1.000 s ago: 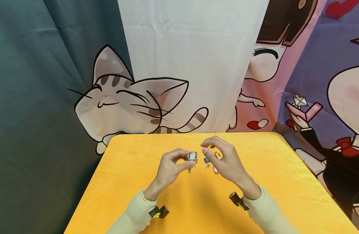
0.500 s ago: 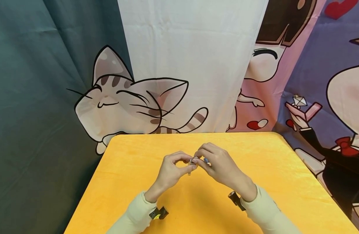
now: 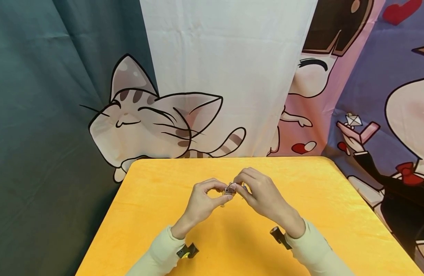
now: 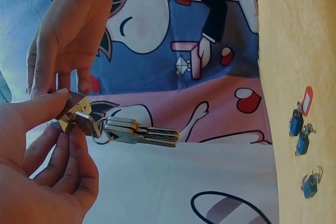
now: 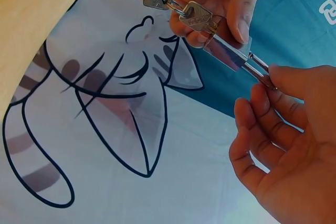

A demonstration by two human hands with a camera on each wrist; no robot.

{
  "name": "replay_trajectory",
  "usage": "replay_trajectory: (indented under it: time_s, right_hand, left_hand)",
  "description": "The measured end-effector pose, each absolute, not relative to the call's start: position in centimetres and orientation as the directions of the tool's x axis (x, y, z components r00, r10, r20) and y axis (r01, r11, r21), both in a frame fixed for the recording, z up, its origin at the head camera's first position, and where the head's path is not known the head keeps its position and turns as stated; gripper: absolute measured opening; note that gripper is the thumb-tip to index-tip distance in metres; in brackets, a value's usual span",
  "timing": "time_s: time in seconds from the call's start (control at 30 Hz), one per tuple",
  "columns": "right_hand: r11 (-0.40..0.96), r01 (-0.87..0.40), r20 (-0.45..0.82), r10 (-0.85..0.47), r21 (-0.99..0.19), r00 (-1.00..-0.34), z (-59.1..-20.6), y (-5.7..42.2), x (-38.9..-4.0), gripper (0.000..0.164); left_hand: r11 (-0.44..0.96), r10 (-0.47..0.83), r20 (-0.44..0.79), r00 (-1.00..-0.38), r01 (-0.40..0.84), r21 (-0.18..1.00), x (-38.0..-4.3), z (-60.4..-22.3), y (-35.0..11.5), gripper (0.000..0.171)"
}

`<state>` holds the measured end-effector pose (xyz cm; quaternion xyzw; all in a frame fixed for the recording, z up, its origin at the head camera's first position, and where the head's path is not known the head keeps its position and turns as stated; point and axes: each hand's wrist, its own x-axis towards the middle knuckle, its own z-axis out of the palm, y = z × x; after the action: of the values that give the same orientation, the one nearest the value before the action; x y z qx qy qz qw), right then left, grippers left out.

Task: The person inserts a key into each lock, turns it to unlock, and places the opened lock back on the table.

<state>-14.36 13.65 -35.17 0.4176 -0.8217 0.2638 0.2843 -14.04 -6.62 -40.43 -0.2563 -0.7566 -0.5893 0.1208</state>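
Observation:
Above the table, my left hand [image 3: 202, 197] holds the body of a silvery padlock [image 5: 226, 51] between thumb and fingers. One key [image 5: 197, 17] sits in the padlock's keyhole, and more keys [image 4: 139, 131] hang from it on a ring [image 4: 103, 139]. My right hand [image 3: 260, 193] pinches the padlock's shackle [image 5: 259, 72] with thumb and fingertips, its other fingers loosely bent. In the right wrist view the shackle extends from the body; whether it is unlatched I cannot tell. Both hands largely cover the padlock in the head view.
On the yellow table [image 3: 156, 230] lie small blue padlocks [image 4: 296, 123], seen in the left wrist view, with rings or keys by them. Beside one is a red-rimmed tag [image 4: 307, 100]. A printed curtain [image 3: 215, 76] hangs behind the table's far edge.
My right hand has come left to the padlock and now pinches its shackle. The padlock has tipped in my left hand. Over the last half second, the right hand has shifted slightly rightward.

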Motion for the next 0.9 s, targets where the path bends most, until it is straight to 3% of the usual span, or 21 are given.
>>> replay_trajectory:
  time_s: [0.17, 0.47, 0.6, 0.77, 0.9]
  right_hand:
    - [0.548, -0.808, 0.702, -0.489, -0.214, -0.518, -35.5, 13.7, -14.3, 0.008]
    - [0.605, -0.738, 0.711, -0.376, -0.298, -0.595, -36.2, 14.0, -14.2, 0.01]
    - [0.612, -0.688, 0.658, -0.336, -0.391, -0.673, -36.4, 14.2, -14.2, 0.016]
    - [0.6, -0.578, 0.516, -0.299, -0.553, -0.803, -36.5, 14.6, -14.3, 0.025]
    - [0.606, -0.489, 0.411, -0.275, -0.628, -0.869, -36.7, 14.9, -14.3, 0.025]
  left_hand:
    - [0.215, 0.237, 0.612, -0.755, 0.655, 0.725, -14.1, -40.8, -6.5, 0.014]
    - [0.315, 0.236, 0.813, -0.532, 0.833, 0.454, -14.4, -41.2, -6.2, 0.018]
    - [0.404, 0.253, 0.851, -0.46, 0.85, 0.339, -14.4, -41.3, -6.2, 0.021]
    - [0.492, 0.292, 0.875, -0.387, 0.845, 0.21, -14.5, -41.5, -6.1, 0.021]
    - [0.553, 0.334, 0.889, -0.313, 0.829, 0.085, -14.7, -41.6, -6.1, 0.018]
